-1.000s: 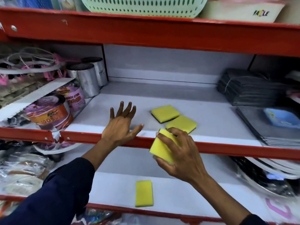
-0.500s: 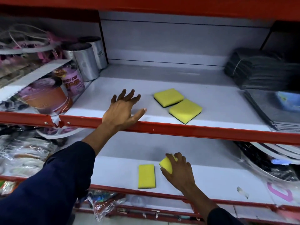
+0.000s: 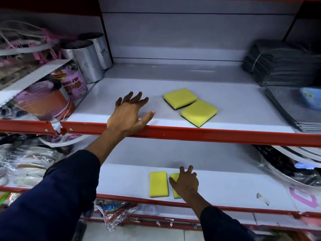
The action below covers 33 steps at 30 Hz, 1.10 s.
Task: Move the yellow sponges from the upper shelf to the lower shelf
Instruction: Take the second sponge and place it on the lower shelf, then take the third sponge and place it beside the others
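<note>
Two yellow sponges with dark undersides, one (image 3: 180, 98) farther back and one (image 3: 199, 113) nearer the edge, lie side by side on the white upper shelf (image 3: 225, 136). On the lower shelf (image 3: 225, 185) a yellow sponge (image 3: 158, 184) lies flat. Right beside it a second sponge (image 3: 175, 176) also lies flat, mostly covered by my right hand (image 3: 186, 182), whose fingers are spread over it. My left hand (image 3: 129, 115) rests palm down on the upper shelf's front edge, fingers apart and holding nothing, left of the two upper sponges.
Silver tape rolls (image 3: 90, 61) and printed tubs (image 3: 43, 103) crowd the upper shelf's left end. Stacked dark cloths (image 3: 281, 66) and flat grey packs (image 3: 291, 108) fill its right end. Wrapped goods (image 3: 26, 164) and plates (image 3: 295, 169) flank the lower shelf.
My right hand carried a sponge from the upper shelf's edge down to the lower shelf, laid it flat beside the first one, and its fingers have spread. My left hand stayed put.
</note>
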### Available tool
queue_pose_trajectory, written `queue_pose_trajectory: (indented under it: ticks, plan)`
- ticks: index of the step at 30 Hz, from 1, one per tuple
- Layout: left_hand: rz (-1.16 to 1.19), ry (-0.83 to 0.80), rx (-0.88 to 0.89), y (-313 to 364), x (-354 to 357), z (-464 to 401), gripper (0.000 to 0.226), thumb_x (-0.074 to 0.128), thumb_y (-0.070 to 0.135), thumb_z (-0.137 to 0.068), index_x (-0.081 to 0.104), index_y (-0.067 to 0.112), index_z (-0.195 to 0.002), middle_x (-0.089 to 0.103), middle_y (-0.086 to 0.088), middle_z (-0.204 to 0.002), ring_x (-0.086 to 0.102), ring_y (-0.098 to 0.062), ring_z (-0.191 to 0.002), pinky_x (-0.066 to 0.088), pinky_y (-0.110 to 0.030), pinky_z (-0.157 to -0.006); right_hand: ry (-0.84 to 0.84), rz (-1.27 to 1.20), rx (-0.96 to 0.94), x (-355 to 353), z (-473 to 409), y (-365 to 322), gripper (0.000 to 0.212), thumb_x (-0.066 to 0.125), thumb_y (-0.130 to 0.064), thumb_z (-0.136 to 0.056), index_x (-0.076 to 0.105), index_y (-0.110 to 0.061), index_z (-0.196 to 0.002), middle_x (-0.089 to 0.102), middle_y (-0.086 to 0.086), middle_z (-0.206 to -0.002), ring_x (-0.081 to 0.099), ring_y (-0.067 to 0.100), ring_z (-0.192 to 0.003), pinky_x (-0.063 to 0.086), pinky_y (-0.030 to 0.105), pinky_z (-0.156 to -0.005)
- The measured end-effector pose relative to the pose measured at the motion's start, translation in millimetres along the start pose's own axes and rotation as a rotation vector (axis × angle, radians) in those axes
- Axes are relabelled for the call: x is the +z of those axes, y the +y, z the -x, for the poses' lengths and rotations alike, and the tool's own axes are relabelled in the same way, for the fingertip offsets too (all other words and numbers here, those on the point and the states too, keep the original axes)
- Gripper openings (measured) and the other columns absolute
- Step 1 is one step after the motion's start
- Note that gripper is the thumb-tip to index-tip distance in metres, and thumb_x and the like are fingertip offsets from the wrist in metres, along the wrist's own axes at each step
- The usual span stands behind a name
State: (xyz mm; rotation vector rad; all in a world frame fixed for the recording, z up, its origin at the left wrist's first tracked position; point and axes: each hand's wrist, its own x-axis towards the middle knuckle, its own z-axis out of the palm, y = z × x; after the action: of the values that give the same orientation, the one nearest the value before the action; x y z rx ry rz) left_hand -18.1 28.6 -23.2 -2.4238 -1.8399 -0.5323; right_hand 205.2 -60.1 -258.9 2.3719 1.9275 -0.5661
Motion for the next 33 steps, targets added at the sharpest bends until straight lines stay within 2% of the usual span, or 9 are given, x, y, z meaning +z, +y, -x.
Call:
queue_pose_trajectory:
  ticks: [3, 6, 10, 15, 19, 24, 27, 30, 33]
  plan:
    - [-0.003, -0.002, 0.000, 0, 0, 0, 0.080, 0.022, 0.074, -0.086, 0.041, 0.028, -0.148, 0.031, -0.002, -0.163, 0.020, -0.027, -0.154, 0.020, -0.057, -0.122, 0.030, 0.003, -0.023, -2, 3, 3, 0.073, 0.048, -0.068, -0.086, 0.035, -0.020, -0.140, 0.025, 0.014, -0.149, 0.042, 0.035, -0.124, 0.052, 0.041, -0.086]
    - [-0.003, 0.001, -0.005, -1, 0, 0, 0.079, 0.023, 0.074, -0.086, 0.041, 0.029, -0.148, 0.031, -0.001, -0.163, 0.019, -0.026, -0.154, 0.020, -0.058, -0.122, 0.146, -0.009, -0.121, -18, 12, 4, 0.066, 0.045, -0.066, -0.088, 0.045, -0.018, -0.132, 0.041, 0.011, -0.137, 0.052, 0.032, -0.113, 0.052, 0.041, -0.082]
    - [-0.003, 0.000, -0.003, -1, 1, 2, 0.079, 0.022, 0.075, -0.086, 0.041, 0.029, -0.148, 0.030, -0.001, -0.163, 0.018, -0.026, -0.154, 0.019, -0.059, -0.122, 0.403, -0.119, -0.335, -62, 31, -2, 0.046, 0.050, -0.060, -0.087, 0.063, -0.023, -0.110, 0.065, -0.001, -0.110, 0.069, 0.021, -0.088, 0.055, 0.033, -0.067]
    - [-0.010, -0.013, 0.001, -2, 1, 2, 0.081, 0.019, 0.076, -0.085, 0.038, 0.031, -0.149, 0.028, 0.001, -0.164, 0.016, -0.025, -0.155, 0.018, -0.059, -0.122, 0.795, -0.147, -0.642, -141, 64, -20, 0.024, 0.057, -0.046, -0.087, 0.066, -0.027, -0.099, 0.070, -0.010, -0.091, 0.066, 0.013, -0.073, 0.051, 0.026, -0.052]
    - [-0.007, -0.014, 0.002, -1, 1, 3, 0.083, 0.018, 0.078, -0.084, 0.038, 0.032, -0.149, 0.028, 0.001, -0.164, 0.016, -0.024, -0.155, 0.019, -0.059, -0.122, 1.030, -0.191, -0.802, -202, 67, -30, 0.026, 0.061, -0.036, -0.085, 0.067, -0.019, -0.105, 0.069, 0.000, -0.099, 0.060, 0.021, -0.089, 0.050, 0.033, -0.070]
    - [-0.009, -0.026, -0.007, 2, -1, 4, 0.085, 0.015, 0.079, -0.082, 0.037, 0.032, -0.150, 0.026, 0.002, -0.165, 0.014, -0.024, -0.155, 0.016, -0.059, -0.123, 0.851, -0.071, -0.564, -251, 31, -25, 0.057, 0.054, -0.055, -0.085, 0.046, -0.030, -0.135, 0.044, 0.006, -0.142, 0.042, 0.029, -0.127, 0.042, 0.045, -0.100]
    - [0.000, -0.022, -0.010, 2, -2, 4, 0.097, 0.005, 0.088, -0.076, 0.037, 0.032, -0.150, 0.026, 0.003, -0.165, 0.014, -0.023, -0.155, 0.015, -0.058, -0.123, 0.595, -0.026, -0.414, -260, 3, -15, 0.083, 0.037, -0.077, -0.077, 0.024, -0.035, -0.148, 0.024, 0.015, -0.157, 0.025, 0.039, -0.141, 0.029, 0.054, -0.115]
    - [0.007, -0.013, -0.008, 1, -2, 3, 0.102, -0.002, 0.088, -0.073, 0.037, 0.033, -0.150, 0.026, 0.004, -0.165, 0.014, -0.022, -0.155, 0.014, -0.058, -0.123, 0.399, 0.033, -0.352, -266, -11, -8, 0.090, 0.038, -0.082, -0.078, 0.013, -0.036, -0.151, 0.027, 0.018, -0.154, 0.031, 0.039, -0.137, 0.030, 0.051, -0.114]
    - [0.010, -0.011, -0.006, 0, -2, 3, 0.100, -0.001, 0.087, -0.074, 0.037, 0.034, -0.149, 0.026, 0.004, -0.165, 0.014, -0.022, -0.155, 0.013, -0.058, -0.123, 0.362, 0.016, -0.380, -270, -13, -5, 0.084, 0.051, -0.071, -0.083, 0.017, -0.033, -0.150, 0.043, 0.013, -0.140, 0.041, 0.036, -0.125, 0.041, 0.046, -0.102]
